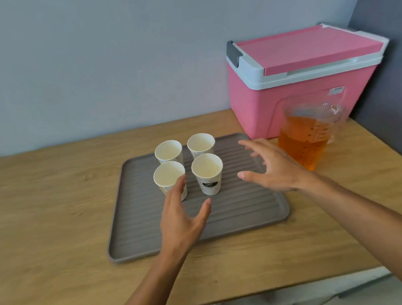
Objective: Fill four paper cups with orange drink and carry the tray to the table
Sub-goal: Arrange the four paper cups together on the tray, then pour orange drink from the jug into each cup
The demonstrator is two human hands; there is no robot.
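Several white paper cups stand upright in a square on the grey ribbed tray (134,232): back left cup (168,152), back right cup (201,144), front left cup (168,176), front right cup (207,173). All look empty inside. A clear jug of orange drink (307,136) stands to the right of the tray. My left hand (181,221) hovers open over the tray, its fingertips just in front of the front left cup. My right hand (271,168) is open with fingers spread, between the cups and the jug, touching neither.
A pink cooler box (297,72) with a closed lid stands behind the jug against the wall. The tray lies on a wooden counter (43,213), whose front edge runs along the bottom right. A dark wall borders the right side.
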